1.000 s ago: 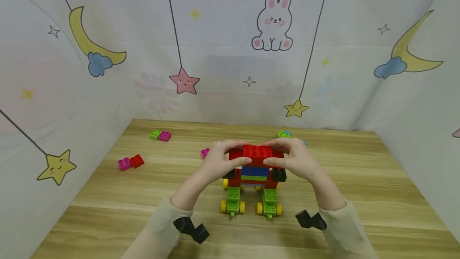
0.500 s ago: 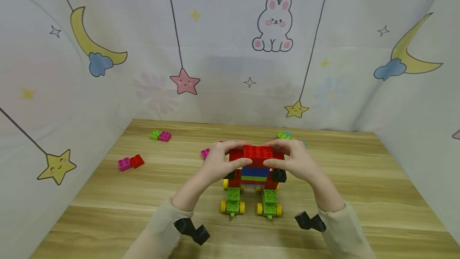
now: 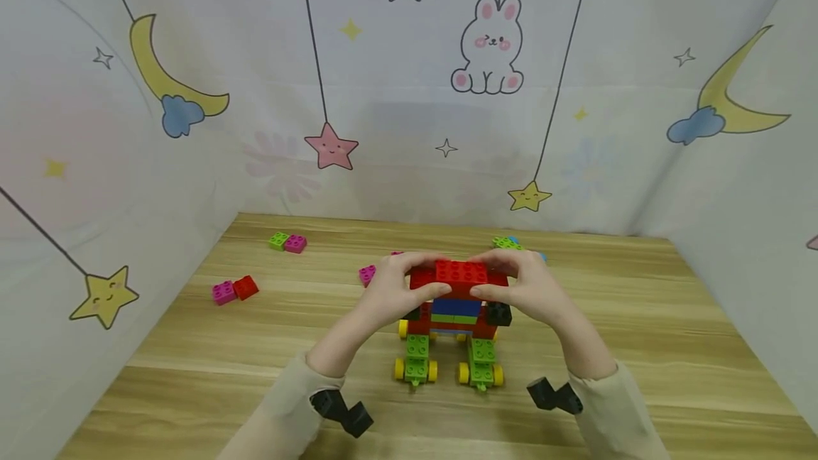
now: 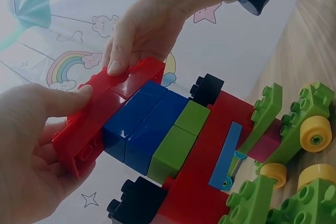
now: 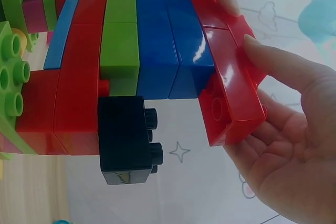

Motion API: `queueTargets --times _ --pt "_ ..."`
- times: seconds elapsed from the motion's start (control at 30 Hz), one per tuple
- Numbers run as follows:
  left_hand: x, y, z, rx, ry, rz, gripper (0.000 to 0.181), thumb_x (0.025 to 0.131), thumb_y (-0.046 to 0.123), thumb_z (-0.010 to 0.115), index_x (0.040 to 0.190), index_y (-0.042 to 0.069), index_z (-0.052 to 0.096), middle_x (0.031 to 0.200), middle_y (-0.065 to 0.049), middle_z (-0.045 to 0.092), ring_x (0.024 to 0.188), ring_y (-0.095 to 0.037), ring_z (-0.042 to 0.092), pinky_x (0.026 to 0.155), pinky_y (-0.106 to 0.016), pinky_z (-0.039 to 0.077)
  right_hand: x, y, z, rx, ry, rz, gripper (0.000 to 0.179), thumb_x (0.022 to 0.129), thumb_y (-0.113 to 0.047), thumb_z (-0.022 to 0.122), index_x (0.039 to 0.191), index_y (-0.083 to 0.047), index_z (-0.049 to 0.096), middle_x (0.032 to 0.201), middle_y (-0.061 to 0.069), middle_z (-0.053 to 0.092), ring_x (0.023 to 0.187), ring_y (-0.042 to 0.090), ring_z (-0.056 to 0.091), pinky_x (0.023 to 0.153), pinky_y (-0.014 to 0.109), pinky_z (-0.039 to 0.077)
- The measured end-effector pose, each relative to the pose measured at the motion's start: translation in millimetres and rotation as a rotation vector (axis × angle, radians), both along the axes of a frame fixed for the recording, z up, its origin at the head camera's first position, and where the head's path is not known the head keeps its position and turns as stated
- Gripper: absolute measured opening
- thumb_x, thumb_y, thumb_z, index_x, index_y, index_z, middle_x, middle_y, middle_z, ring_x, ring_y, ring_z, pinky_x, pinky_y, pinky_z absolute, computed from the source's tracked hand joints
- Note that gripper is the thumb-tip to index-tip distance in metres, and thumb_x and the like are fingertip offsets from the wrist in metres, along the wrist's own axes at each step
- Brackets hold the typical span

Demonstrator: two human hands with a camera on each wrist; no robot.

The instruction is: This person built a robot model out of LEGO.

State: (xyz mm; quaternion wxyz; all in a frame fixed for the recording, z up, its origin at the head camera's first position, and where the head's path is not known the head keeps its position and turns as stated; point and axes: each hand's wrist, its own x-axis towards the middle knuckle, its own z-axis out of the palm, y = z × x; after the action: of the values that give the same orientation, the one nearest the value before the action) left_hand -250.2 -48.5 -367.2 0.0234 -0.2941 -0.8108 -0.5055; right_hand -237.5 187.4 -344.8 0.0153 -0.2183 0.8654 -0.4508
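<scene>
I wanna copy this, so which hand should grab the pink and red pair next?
Probably the left hand: the pink brick and red brick lie on its side, farther from the right hand.

White printed backdrop (image 3: 396, 183), wooden table (image 3: 639, 318)

The model (image 3: 455, 307) stands upright on the table (image 3: 639, 318); a red top (image 3: 461, 272) overhangs blue bricks (image 5: 157, 51); green bricks (image 5: 121, 45) come next, then a red body (image 5: 79, 87) bearing black bricks (image 5: 123, 140) at both sides; green bases (image 3: 418, 360) with yellow wheels (image 4: 316, 134) are lowest.
</scene>
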Motion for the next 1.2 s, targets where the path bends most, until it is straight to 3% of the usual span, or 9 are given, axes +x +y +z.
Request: queueTargets --times 0.3,0.57,0.83,1.0,1.2 --pt "-4.9 -2.8 2.8 -0.040 -0.033 -0.036 0.044 0.088 0.023 0.075 0.127 0.006 0.064 0.111 -0.010 0.072 0.092 -0.018 0.066 0.073 -0.023 0.054 -2.0 1 -0.1 0.002 0.010 0.015 0.040 0.086 -0.018 0.075 0.122 -0.003 0.065 0.112 0.012 0.070 0.098 0.022 0.068 0.081 0.032 0.056" --pt "-4.4 -6.3 3.5 -0.088 0.049 -0.054 0.047 0.089 0.024 0.073 0.131 0.006 0.061 0.118 -0.008 0.070 0.103 -0.021 0.065 0.084 -0.029 0.054 -3.5 2 0.0 0.041 0.057 0.040 0.040 0.087 -0.019 0.075 0.122 -0.004 0.064 0.112 0.009 0.069 0.101 0.022 0.067 0.090 0.037 0.055" --pt "-2.3 -11.2 5.1 -0.086 0.107 -0.023 0.051 0.088 0.021 0.073 0.134 0.005 0.058 0.124 -0.011 0.067 0.112 -0.025 0.064 0.097 -0.042 0.052 -5.3 -7 5.0 0.042 0.059 0.072 0.046 0.086 -0.019 0.076 0.127 -0.003 0.061 0.123 0.013 0.065 0.113 0.031 0.063 0.092 0.045 0.054" --pt "-0.5 -18.4 6.1 -0.043 0.139 0.011 0.040 0.091 0.017 0.069 0.128 0.004 0.062 0.122 -0.011 0.068 0.111 -0.025 0.064 0.096 -0.043 0.052 -7.0 -17 6.4 0.071 0.110 0.068 0.041 0.085 -0.021 0.077 0.121 -0.006 0.066 0.116 0.009 0.069 0.102 0.024 0.066 0.090 0.042 0.055" --pt "-2.7 -37.7 0.9 0.024 0.247 0.090 0.027 0.091 0.011 0.068 0.117 0.003 0.068 0.108 -0.010 0.072 0.096 -0.023 0.065 0.080 -0.029 0.055 -6.9 -20 5.1 0.079 0.100 0.029 0.037 0.085 -0.020 0.077 0.119 -0.006 0.069 0.112 0.011 0.070 0.093 0.021 0.067 0.077 0.030 0.057"
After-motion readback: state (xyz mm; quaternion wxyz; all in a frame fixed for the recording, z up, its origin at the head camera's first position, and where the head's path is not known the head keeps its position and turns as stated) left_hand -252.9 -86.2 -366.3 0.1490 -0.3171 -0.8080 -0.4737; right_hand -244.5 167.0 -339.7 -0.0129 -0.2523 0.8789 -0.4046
